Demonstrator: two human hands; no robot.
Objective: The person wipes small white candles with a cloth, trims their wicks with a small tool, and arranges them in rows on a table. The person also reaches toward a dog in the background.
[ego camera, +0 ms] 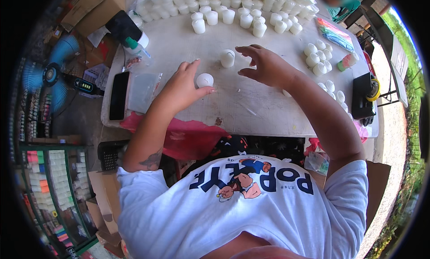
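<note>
My left hand point(186, 82) curves around a white votive candle point(205, 80), whose wick end faces up. Its thumb lies along the candle's near edge, while the fingertips stand apart beyond it. A second white candle point(227, 58) stands on the table a little farther off, its wick showing. To the right of that candle is my right hand point(260, 62), fingers spread and nothing between them. Part of another white candle point(286, 93) shows beneath my right forearm, which hides the rest.
Grouped candles point(259, 28) stand at the back before stacked bagged candles point(156, 5). More candles point(319, 69) sit right, near a tape dispenser point(362, 96). A phone point(119, 96), clear plastic bags point(142, 91) and spray bottle point(136, 47) lie left. A fan point(52, 74) stands beyond.
</note>
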